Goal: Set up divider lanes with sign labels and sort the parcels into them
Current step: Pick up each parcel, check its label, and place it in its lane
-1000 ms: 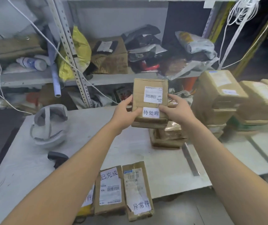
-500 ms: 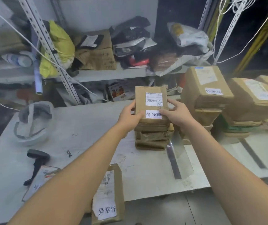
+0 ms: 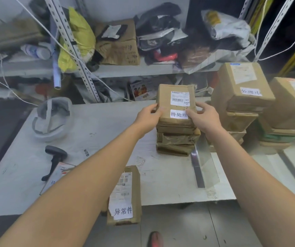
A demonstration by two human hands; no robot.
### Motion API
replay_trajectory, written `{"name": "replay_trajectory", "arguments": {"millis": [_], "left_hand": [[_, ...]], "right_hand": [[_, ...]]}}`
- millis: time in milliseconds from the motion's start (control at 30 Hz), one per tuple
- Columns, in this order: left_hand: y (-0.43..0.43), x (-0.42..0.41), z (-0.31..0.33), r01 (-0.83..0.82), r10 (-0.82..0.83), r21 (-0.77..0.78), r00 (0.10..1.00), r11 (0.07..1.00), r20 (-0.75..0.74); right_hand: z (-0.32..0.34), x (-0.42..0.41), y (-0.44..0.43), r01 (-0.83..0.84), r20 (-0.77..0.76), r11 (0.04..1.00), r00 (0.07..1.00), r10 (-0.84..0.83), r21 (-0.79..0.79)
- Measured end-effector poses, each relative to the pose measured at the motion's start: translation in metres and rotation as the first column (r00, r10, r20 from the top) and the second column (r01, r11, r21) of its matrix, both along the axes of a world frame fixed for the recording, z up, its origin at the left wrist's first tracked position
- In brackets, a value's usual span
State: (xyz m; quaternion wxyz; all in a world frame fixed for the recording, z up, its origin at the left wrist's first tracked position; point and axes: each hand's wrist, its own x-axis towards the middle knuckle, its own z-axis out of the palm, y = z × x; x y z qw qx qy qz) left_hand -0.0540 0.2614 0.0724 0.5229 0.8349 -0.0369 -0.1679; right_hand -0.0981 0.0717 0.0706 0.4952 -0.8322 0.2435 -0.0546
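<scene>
Lowered from mid-air a second ago, the brown parcel marked 待处理 now rests on top of a stack of parcels right of centre on the grey table. The left hand is clamped on the parcel's left edge and the right hand on its lower right corner, both arms reaching up from the bottom of the frame.

A clear divider panel stands on a metal strip just right of the stack, running toward the table's front edge. Beyond it, at the right of the frame, sit taller piles of boxes, one bearing a handwritten-style sign partly readable as 处理.

Near the lower centre, a parcel labelled 异常件 overhangs the front edge of the table. To its left, another flat parcel lies partly hidden under the left forearm, with a black barcode scanner resting across it. A white helmet sits upturned at the left of the table. Cluttered shelves fill the upper part of the frame.
</scene>
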Motion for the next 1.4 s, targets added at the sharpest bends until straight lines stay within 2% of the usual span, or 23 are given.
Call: {"name": "replay_trajectory", "arguments": {"millis": [167, 400, 600, 733, 1000, 1267, 1400], "left_hand": [[0.023, -0.004, 0.005, 0.008, -0.009, 0.095, 1.0, 0.995, 0.012], [0.089, -0.007, 0.021, 0.029, -0.058, 0.237, 0.991, 0.971, 0.119], [0.172, -0.009, 0.035, -0.003, -0.076, 0.329, 0.971, 0.944, 0.228], [0.228, -0.02, 0.038, -0.016, -0.098, 0.418, 0.963, 0.908, 0.25], [0.281, -0.076, 0.006, -0.07, -0.087, 0.548, 0.963, 0.834, 0.255], [0.257, -0.161, -0.047, -0.031, -0.002, 0.569, 0.998, 0.822, 0.057], [0.238, -0.179, -0.066, -0.047, 0.03, 0.585, 0.999, 0.81, 0.039]], "right_hand": [[0.011, -0.009, 0.011, 0.028, 0.001, 0.995, 1.0, -0.028, -0.098], [0.04, -0.022, 0.055, 0.032, 0.054, 0.934, 0.998, -0.014, -0.357], [0.057, -0.029, 0.133, -0.086, 0.08, 0.913, 0.989, 0.128, -0.4], [0.056, -0.045, 0.194, -0.143, 0.062, 0.926, 0.983, 0.175, -0.35], [0.016, -0.118, 0.27, -0.18, -0.136, 0.927, 0.98, 0.142, -0.33], [-0.053, -0.18, 0.294, -0.215, -0.463, 0.927, 0.885, 0.052, -0.307], [-0.072, -0.187, 0.298, -0.166, -0.467, 0.94, 0.884, 0.008, -0.298]]}}
